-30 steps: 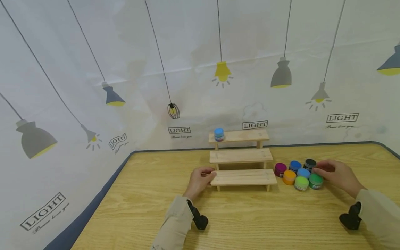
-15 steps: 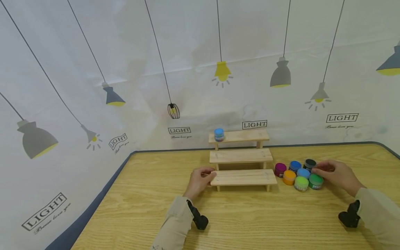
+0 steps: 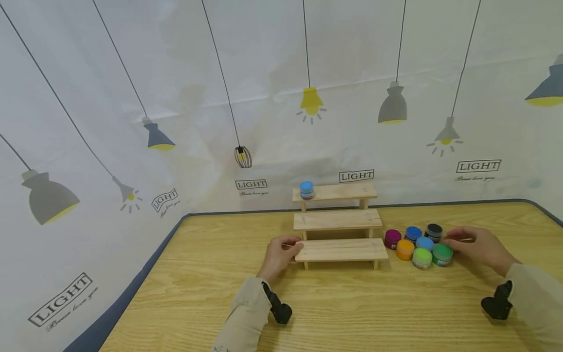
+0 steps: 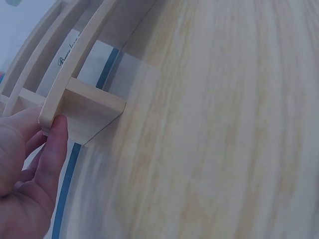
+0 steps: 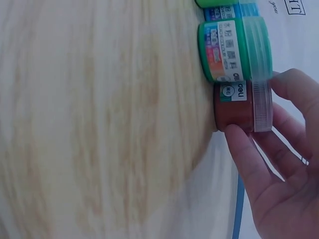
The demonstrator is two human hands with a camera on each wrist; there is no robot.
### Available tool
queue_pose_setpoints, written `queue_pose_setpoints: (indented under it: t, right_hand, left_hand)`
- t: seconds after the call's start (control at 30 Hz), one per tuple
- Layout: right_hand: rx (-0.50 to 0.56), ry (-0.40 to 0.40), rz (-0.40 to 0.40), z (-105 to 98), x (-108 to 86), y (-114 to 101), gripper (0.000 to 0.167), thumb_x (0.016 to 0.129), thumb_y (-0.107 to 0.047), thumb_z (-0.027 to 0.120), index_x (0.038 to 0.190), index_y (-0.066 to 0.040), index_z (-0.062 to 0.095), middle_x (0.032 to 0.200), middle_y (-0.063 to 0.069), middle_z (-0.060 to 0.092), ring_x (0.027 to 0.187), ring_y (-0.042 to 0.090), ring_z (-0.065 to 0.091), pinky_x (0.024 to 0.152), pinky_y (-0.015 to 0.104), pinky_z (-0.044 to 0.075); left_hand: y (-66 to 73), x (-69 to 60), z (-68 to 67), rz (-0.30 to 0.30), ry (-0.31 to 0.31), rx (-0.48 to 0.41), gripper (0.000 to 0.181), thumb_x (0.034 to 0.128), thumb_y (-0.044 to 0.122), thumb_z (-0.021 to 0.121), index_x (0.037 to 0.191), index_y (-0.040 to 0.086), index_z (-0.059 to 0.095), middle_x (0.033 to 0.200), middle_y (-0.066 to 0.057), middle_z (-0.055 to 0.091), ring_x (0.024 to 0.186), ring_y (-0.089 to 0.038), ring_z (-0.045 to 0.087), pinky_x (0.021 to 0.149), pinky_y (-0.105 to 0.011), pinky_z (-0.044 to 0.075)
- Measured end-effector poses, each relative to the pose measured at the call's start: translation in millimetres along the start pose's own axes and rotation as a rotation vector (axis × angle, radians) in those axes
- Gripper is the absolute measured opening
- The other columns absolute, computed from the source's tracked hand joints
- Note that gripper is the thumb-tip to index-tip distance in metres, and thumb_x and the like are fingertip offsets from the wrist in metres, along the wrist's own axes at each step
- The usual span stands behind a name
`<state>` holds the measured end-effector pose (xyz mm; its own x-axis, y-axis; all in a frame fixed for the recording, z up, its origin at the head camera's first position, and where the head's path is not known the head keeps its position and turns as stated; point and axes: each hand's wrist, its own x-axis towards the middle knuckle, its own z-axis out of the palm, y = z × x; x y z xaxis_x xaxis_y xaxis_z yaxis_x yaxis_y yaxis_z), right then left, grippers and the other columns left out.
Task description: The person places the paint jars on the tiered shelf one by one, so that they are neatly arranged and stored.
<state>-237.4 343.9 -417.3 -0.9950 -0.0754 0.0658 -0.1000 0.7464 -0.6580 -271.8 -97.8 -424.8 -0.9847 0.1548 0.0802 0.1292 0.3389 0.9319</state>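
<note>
Near the centre of the head frame, the left hand pinched the lowest step of the wooden rack. At right in the right wrist frame, the right hand gripped a brown jar between its fingers, beside a green jar.

Passable tabletop before wooden stand, paint jars crowding its right, backdrop behind

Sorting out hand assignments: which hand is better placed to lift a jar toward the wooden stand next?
Right, probably: the right hand grips the brown jar. The left hand holds the end of the lowest shelf, across the wooden stand from the other jars.
</note>
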Motion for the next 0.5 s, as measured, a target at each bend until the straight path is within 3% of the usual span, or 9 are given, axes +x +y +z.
queue_pose_setpoints:
  t: [0.2, 0.5]
  right_hand:
    - [0.022, -0.025, -0.015, -1, -2.8, 6, 0.053, 0.089, -0.033, 0.054, 0.118, 0.011, 0.049, 0.112, 0.030, 0.051, 0.098, 0.043, 0.049, 0.073, 0.045, 0.046]
    - [0.040, -0.092, 0.009, -9, -10.2, 11, 0.057, 0.089, -0.036, 0.052, 0.122, 0.010, 0.045, 0.117, 0.030, 0.048, 0.097, 0.036, 0.052, 0.068, 0.032, 0.049]
  left_hand:
    - [-1.0, -0.4, -0.2, 0.007, -0.001, 0.005, 0.023, 0.0842, 0.016, 0.062, 0.101, 0.001, 0.065, 0.088, -0.008, 0.061, 0.064, -0.013, 0.056, 0.057, -0.031, 0.051]
    - [-0.8, -0.3, -0.4, 0.014, -0.003, 0.002, 0.023, 0.0844, 0.017, 0.062, 0.101, 0.002, 0.066, 0.088, -0.009, 0.061, 0.064, -0.014, 0.056, 0.057, -0.031, 0.051]
